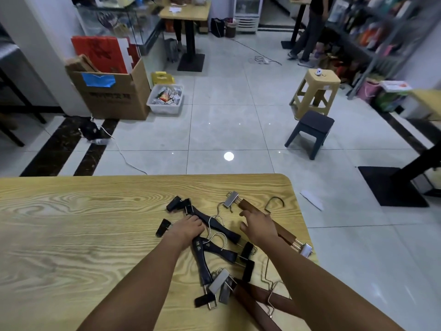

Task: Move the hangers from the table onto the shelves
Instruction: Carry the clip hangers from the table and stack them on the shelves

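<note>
Open bench [71,223] surface stretches left of the left hand [188,229]. Between the hands, tangled black clip hangers [226,231] fill the gap, running back between the forearms. A brown wooden hanger [248,206] lies under the right hand [259,226], close to the bench's right edge.

Bare forearms [148,271], left hand [188,226], right hand [259,225]

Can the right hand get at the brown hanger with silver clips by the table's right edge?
Probably yes. The right hand is open directly over the brown hanger, and nothing lies on top of it. The left hand grips a black hanger off to the side.
</note>
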A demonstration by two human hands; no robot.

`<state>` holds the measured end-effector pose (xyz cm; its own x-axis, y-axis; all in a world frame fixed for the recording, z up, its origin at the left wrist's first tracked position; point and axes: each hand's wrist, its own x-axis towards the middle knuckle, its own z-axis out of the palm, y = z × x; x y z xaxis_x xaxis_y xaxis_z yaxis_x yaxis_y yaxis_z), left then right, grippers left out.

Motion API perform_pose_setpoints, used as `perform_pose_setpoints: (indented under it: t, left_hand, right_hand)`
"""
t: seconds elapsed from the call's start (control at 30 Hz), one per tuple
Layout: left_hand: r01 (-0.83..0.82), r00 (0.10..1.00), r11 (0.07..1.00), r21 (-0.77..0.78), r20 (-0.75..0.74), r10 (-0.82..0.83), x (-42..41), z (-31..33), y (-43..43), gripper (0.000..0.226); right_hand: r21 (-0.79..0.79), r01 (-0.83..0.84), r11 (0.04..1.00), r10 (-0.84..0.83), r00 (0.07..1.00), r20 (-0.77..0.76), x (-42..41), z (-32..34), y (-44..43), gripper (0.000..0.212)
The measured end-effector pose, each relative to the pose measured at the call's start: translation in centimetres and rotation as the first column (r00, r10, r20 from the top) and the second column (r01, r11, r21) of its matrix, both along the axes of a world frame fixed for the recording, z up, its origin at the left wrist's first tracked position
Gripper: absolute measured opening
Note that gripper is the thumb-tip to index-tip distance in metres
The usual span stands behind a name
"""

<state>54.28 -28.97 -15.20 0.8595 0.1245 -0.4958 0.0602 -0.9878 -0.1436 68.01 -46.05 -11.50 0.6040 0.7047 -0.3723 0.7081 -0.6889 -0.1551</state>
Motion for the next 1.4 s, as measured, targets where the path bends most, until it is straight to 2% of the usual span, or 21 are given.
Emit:
perform_pose_setpoints:
  t: [0.27,0.4,0.57,0.73,0.83,0.93,1.1,1.27,1.4]
  left_hand:
    - [0.101,0.994,0.995,-0.021,0.039,-0.1,-1.3,1.2,1.8,0.035]
    - [0.104,0.991,0.994,-0.027,0.088,-0.102,-2.8,1.8,3.3,0.036]
    - [0.005,0.986,0.994,-0.106,0.167,0.013,-5.6,2.9,5.6,0.037]
    - [-0.063,0.981,0.983,-0.171,0.169,0.092,-9.5,4.6,8.5,0.024]
    - [-0.122,0.965,0.981,-0.148,0.212,0.152,-12.0,6.1,9.7,0.02]
    - [-0.235,0.914,0.956,-0.174,0.296,0.278,-14.1,7.2,10.3,0.007]
    - [-0.402,0.794,0.878,-0.259,0.379,0.475,-16.4,7.8,10.4,0.012]
    - [-0.438,0.73,0.854,-0.28,0.444,0.52,-18.2,6.6,10.0,0.013]
    - [-0.444,0.745,0.867,-0.227,0.443,0.498,-18.8,5.2,9.7,0.019]
  right_hand:
    - [-0.031,0.013,0.999,-0.013,1.0,-0.009,-0.4,0.0,0.3,0.041]
    - [-0.031,0.026,0.999,-0.027,1.0,-0.012,-0.8,0.5,0.5,0.041]
    - [-0.028,0.016,0.999,-0.016,1.0,0.011,-1.8,1.7,1.1,0.04]
    - [-0.024,0.004,1.0,-0.004,1.0,0.017,-2.8,2.3,1.6,0.041]
    - [-0.031,-0.012,0.999,0.013,1.0,0.015,-3.5,2.4,2.1,0.041]
    - [-0.058,-0.039,0.998,0.04,0.999,0.012,-4.7,2.2,2.6,0.04]
    - [-0.118,-0.097,0.988,0.099,0.995,0.014,-7.0,0.7,3.0,0.039]
    - [-0.208,-0.133,0.969,0.141,0.99,0.023,-9.6,-1.7,2.8,0.045]
    - [-0.198,-0.086,0.976,0.098,0.994,0.049,-10.5,-3.0,3.2,0.045]
